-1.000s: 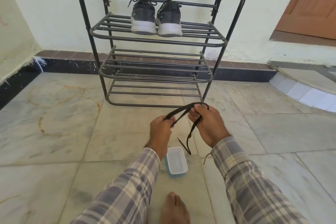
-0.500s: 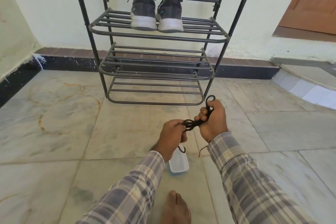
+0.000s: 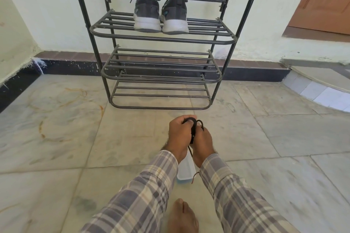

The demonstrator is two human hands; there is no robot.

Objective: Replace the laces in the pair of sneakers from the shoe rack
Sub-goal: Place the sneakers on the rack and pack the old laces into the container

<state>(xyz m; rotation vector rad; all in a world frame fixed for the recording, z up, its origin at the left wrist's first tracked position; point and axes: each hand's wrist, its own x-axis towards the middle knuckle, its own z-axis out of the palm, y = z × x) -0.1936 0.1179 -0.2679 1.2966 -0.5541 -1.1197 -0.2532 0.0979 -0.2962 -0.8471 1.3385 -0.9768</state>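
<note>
A pair of dark grey sneakers with white soles [image 3: 160, 15] stands heels toward me on the top shelf of a black metal shoe rack [image 3: 162, 38]; the left one has a tied lace. Low in front of the rack, my left hand [image 3: 180, 135] and my right hand [image 3: 202, 142] are pressed together, both closed on a bundled black shoelace [image 3: 193, 128]. One loose end of the lace hangs down between my wrists.
A small white plastic box with a blue base [image 3: 186, 171] lies on the marble floor under my wrists. My bare foot [image 3: 182, 215] is at the bottom edge. A curved step [image 3: 322, 89] and a brown door [image 3: 325, 0] are to the right.
The lace was stretched between my hands a second ago. My hands have come together and gathered it into a small bundle, lower and nearer the box.
</note>
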